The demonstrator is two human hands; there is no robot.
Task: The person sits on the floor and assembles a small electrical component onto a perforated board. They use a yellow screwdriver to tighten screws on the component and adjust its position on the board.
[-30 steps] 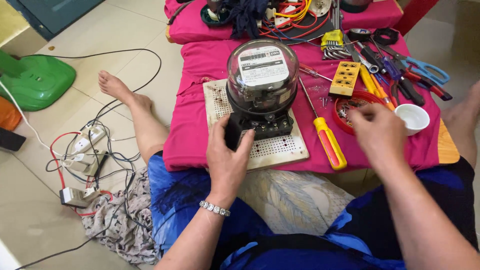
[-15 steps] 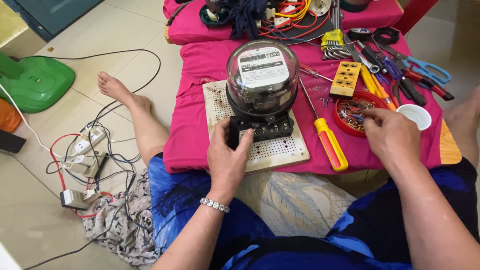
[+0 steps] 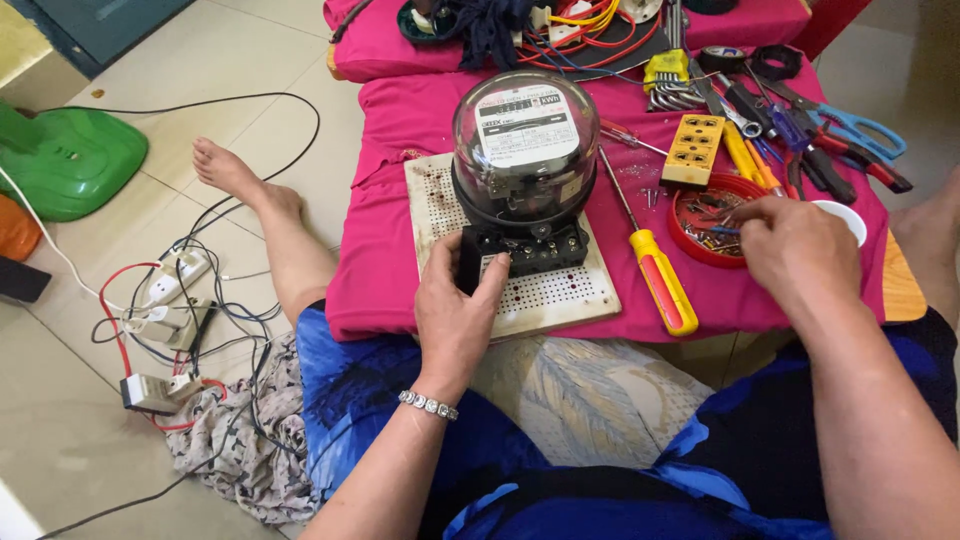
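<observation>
A round glass-domed electricity meter point(image 3: 525, 150) with a black terminal block stands on a white perforated board point(image 3: 560, 300) over a pink cloth. My left hand point(image 3: 455, 310) grips the black terminal cover at the meter's lower left. My right hand point(image 3: 795, 245) reaches into a red round tray point(image 3: 690, 235) of small screws and parts, fingers pinched together; what it holds is hidden. A yellow-handled screwdriver point(image 3: 655, 275) lies between the board and the tray.
A yellow socket block point(image 3: 693, 150), pliers, blue-handled scissors point(image 3: 850, 125) and a white cup point(image 3: 840, 215) lie at the right. Coils of red and yellow wire sit at the back. On the floor left are power strips point(image 3: 165, 300), tangled cables and a green object point(image 3: 70, 160).
My right hand has moved right and up from above the screwdriver to the red tray. My left hand stays on the meter's terminal block.
</observation>
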